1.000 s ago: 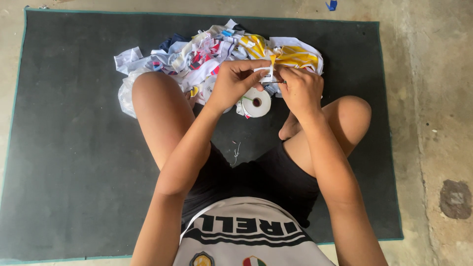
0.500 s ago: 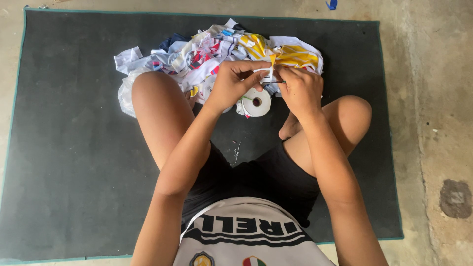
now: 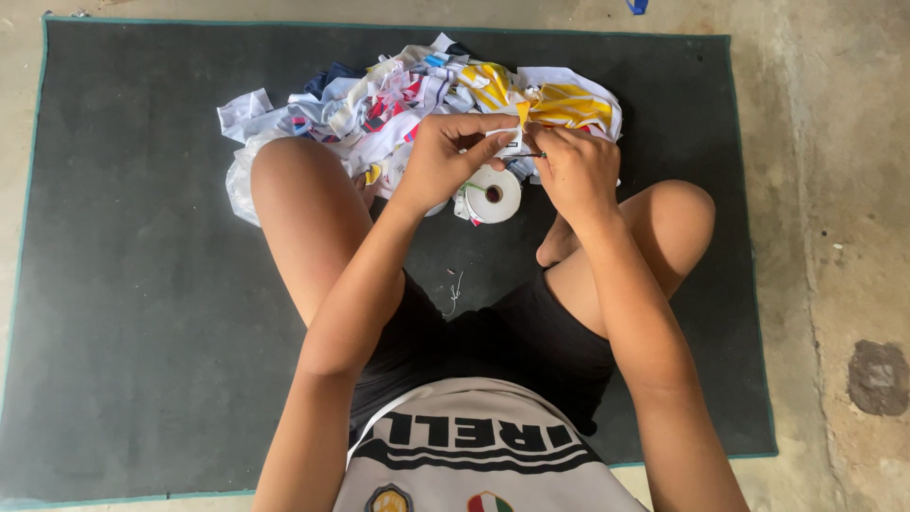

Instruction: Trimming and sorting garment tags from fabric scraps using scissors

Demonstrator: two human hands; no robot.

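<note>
I sit cross-legged on a dark grey mat. My left hand and my right hand meet in front of me, and both pinch a small white piece between their fingertips. A thin dark tip sticks out between the hands; what it is cannot be told. Just below the hands a white spool of ribbon or tape lies flat on the mat. Behind the hands a heap of colourful fabric scraps is piled up, white, yellow, red and blue.
My bare knees flank the spool. A short bit of thread lies on the mat between my legs. Concrete floor surrounds the mat, with a dark patch at the right.
Both hands have stayed in place over the spool; only the fingers shift slightly on the small white piece.
</note>
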